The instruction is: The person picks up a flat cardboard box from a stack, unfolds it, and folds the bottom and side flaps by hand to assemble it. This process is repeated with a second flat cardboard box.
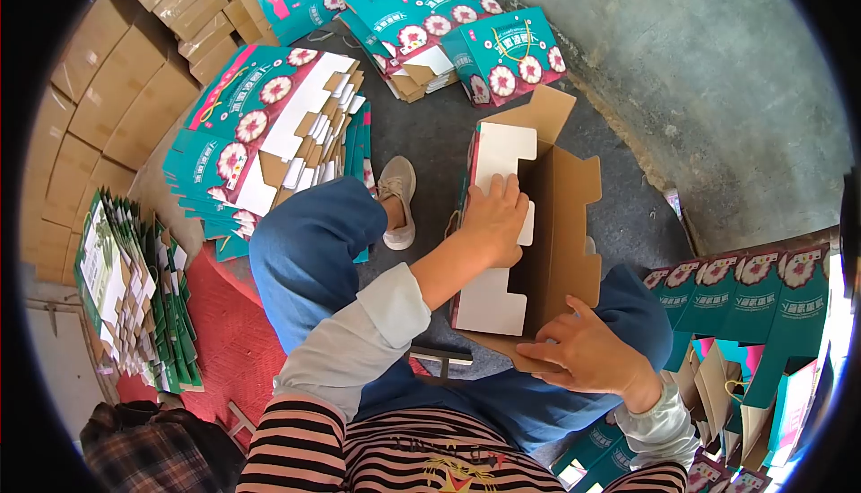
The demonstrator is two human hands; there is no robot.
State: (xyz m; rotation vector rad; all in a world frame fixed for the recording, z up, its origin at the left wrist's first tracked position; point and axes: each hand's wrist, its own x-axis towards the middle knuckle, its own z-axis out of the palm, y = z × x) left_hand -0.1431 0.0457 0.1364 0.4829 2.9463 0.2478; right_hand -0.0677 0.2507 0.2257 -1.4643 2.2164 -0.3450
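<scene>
An open cardboard box [538, 251] stands between my knees, brown inside, with white notched flaps on its left and brown notched flaps on its right. My left hand [493, 221] lies on the white flap [491, 305], its fingers stretched out over the flap's edge. At the near end, my right hand [587, 350] grips the brown end flap [507, 347], fingers curled over it and thumb raised along the right side. The far end flap [538, 116] sticks up and outward. Most of the box's printed outside is hidden from me.
Flattened teal and pink cartons [260, 134] lie in a fanned stack at left, with more cartons [430, 22] at the back. Green cartons [134, 287] stand at far left near brown boxes [117, 90]. Formed teal boxes [744, 300] fill the right, below a concrete wall [708, 90].
</scene>
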